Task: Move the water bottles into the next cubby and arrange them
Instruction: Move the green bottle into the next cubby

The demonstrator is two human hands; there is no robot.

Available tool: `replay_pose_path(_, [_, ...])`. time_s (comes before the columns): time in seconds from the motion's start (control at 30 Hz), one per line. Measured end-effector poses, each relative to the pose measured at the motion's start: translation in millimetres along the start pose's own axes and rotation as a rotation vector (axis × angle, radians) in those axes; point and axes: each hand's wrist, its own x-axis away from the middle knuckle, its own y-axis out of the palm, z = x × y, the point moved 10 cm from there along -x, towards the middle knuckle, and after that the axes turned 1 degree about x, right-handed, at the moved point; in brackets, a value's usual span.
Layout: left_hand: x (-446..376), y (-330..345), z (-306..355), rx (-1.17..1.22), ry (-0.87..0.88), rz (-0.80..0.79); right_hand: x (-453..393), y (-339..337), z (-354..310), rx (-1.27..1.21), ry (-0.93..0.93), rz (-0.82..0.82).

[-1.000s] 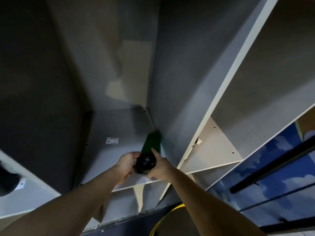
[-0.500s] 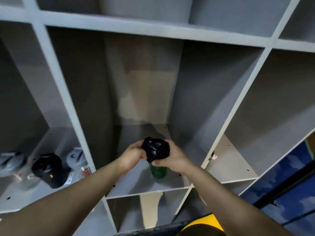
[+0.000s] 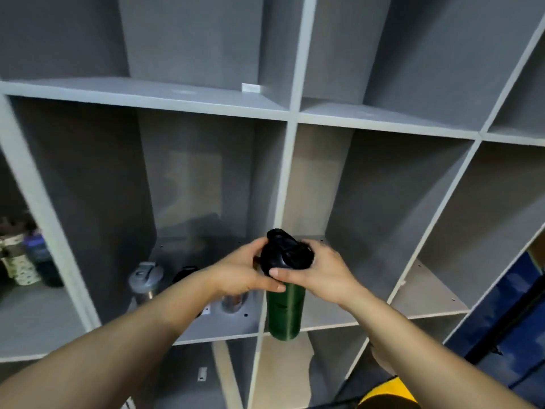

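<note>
At centre frame, my left hand (image 3: pixel 246 271) and right hand (image 3: pixel 320 271) both close around the black lid (image 3: pixel 284 252) of the green bottle (image 3: pixel 285 311), held before the shelf divider (image 3: pixel 272 255). Rigid, smooth plastic (likely slippery); gripping the body seems safer.

- A storage area is suggested by a large grey cubby shelf (image 3: pixel 290 184) filling the view.
- Water bottles (image 3: pixel 146 280) are kept in one cubby; patterned containers (image 3: pixel 20 261) are stored in another.
</note>
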Motion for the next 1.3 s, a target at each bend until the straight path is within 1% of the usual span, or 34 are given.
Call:
replay_pose_path(0.1, [41, -36, 1, -0.004, 0.036, 0.095, 10, 35, -47, 0.014, 0.004, 0.023])
replay_pose_path(0.2, [72, -74, -2, -0.077, 0.057, 0.175, 12, 69, -85, 0.024, -0.005, 0.023])
replay_pose_path(0.27, [88, -102, -8, -0.127, 0.047, 0.237, 8, 89, -105, 0.044, -0.025, -0.013])
replay_pose_path(0.33, [98, -127, -15, -0.119, 0.043, 0.27, 1, 104, -121, 0.046, -0.047, -0.073])
replay_pose_path(0.4, [104, -144, -16, -0.085, 0.067, 0.274, -9, 115, -135, 0.057, -0.083, -0.135])
replay_pose_path(0.47, [104, -157, -15, -0.044, 0.102, 0.265, -23, 124, -150, 0.062, -0.137, -0.158])
replay_pose_path(0.57, [97, -176, -20, 0.042, 0.119, 0.271, -50, 133, -164, 0.077, -0.172, -0.116])
replay_pose_path(0.73, [67, -220, -41, 0.153, 0.075, 0.403, -107, 132, -180, 0.111, -0.189, -0.031])
replay_pose_path(0.83, [51, -252, -65, 0.11, 0.005, 0.516, -146, 132, -181, 0.123, -0.17, 0.011])
replay_pose_path(0.9, [45, -272, -85, 0.0, -0.082, 0.591, -172, 135, -178, 0.141, -0.151, 0.041])
replay_pose_path(0.97, [38, -286, -105, -0.074, -0.156, 0.626, -195, 146, -173, 0.159, -0.135, 0.035])
replay_pose_path(1.03, [30, -296, -124, -0.078, -0.217, 0.658, -217, 160, -162, 0.143, -0.096, 0.012])
replay_pose_path(1.13, [18, -305, -150, -0.097, -0.307, 0.674, -248, 189, -139, 0.138, -0.025, -0.04])
replay_pose_path(1.3, [6, -302, -192, -0.176, -0.418, 0.61, -277, 244, -82, 0.139, 0.13, -0.151])
